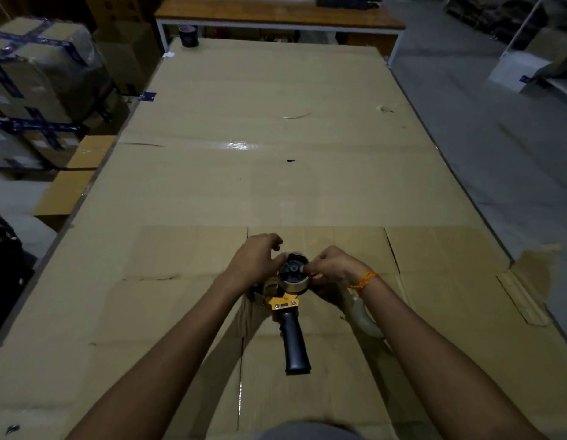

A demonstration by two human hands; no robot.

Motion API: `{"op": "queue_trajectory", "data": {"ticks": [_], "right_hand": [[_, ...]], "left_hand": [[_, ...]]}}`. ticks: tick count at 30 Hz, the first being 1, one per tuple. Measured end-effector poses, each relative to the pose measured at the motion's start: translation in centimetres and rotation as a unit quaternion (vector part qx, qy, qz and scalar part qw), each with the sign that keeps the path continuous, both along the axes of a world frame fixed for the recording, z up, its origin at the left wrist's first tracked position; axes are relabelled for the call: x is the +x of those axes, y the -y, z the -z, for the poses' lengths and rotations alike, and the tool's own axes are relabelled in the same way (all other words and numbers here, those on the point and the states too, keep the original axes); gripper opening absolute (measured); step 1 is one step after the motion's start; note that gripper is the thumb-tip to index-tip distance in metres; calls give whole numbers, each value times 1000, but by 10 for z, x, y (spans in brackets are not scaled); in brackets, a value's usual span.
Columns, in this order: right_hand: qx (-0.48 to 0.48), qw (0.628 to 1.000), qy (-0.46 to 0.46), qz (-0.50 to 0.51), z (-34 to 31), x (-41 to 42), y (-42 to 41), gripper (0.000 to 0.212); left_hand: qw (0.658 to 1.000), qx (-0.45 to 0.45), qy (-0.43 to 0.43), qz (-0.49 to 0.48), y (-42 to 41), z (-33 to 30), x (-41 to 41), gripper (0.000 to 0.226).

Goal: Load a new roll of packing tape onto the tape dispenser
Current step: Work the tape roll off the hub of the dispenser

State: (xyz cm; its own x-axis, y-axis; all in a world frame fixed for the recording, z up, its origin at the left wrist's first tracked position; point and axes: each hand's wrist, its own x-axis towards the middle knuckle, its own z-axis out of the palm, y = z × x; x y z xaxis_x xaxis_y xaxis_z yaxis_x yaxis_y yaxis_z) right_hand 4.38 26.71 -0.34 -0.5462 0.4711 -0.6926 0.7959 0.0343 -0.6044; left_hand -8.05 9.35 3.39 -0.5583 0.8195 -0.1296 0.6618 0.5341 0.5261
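Note:
The tape dispenser lies on the cardboard-covered table near me, yellow frame in the middle, black handle pointing toward me. A roll of clear tape sits around its black hub. My left hand cups the left side of the roll and dispenser head. My right hand pinches the roll's right edge with thumb and fingers; an orange thread is tied round that wrist. A loose strip of clear tape curls on the table under my right forearm.
Flattened cardboard covers the long table. A dark tape roll stands at the far left corner. Stacked, taped boxes line the left side. A wooden-topped bench stands beyond the table, grey floor to the right.

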Motion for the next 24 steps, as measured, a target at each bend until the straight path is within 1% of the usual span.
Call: {"op": "queue_trajectory", "data": {"ticks": [2, 3, 5, 8, 10, 12, 14, 15, 17, 21, 23, 24], "right_hand": [[8, 1000, 15, 15, 1, 0, 5, 13], [15, 999, 21, 22, 1, 1, 8, 15], [16, 999, 16, 42, 4, 3, 12, 30], [-1, 997, 6, 81, 8, 4, 17, 38], [-1, 996, 11, 88, 10, 3, 19, 40], [36, 997, 27, 67, 13, 1, 20, 41], [82, 995, 47, 43, 15, -1, 20, 38], [89, 994, 53, 38, 15, -2, 20, 36], [91, 994, 60, 31, 14, -5, 19, 37], [76, 995, 58, 37, 10, -8, 18, 55], [67, 996, 41, 46, 11, -8, 19, 54], [67, 996, 32, 41, 12, -8, 19, 46]], "left_hand": [[995, -71, -49, 56, -18, 7, -13, 47], [990, -108, -45, 73, -26, 10, -19, 47], [981, -168, 18, 93, -38, 17, -29, 42], [963, -218, 111, 115, -44, 23, -41, 32], [956, -224, 151, 115, -45, 25, -47, 30], [951, -226, 181, 112, -46, 28, -49, 28], [950, -230, 182, 110, -48, 29, -48, 28], [951, -232, 174, 109, -49, 31, -47, 28], [952, -240, 157, 107, -51, 31, -45, 30], [944, -259, 169, 113, -51, 30, -44, 33], [942, -259, 178, 113, -49, 29, -45, 33], [943, -257, 179, 111, -47, 29, -47, 34]]}}
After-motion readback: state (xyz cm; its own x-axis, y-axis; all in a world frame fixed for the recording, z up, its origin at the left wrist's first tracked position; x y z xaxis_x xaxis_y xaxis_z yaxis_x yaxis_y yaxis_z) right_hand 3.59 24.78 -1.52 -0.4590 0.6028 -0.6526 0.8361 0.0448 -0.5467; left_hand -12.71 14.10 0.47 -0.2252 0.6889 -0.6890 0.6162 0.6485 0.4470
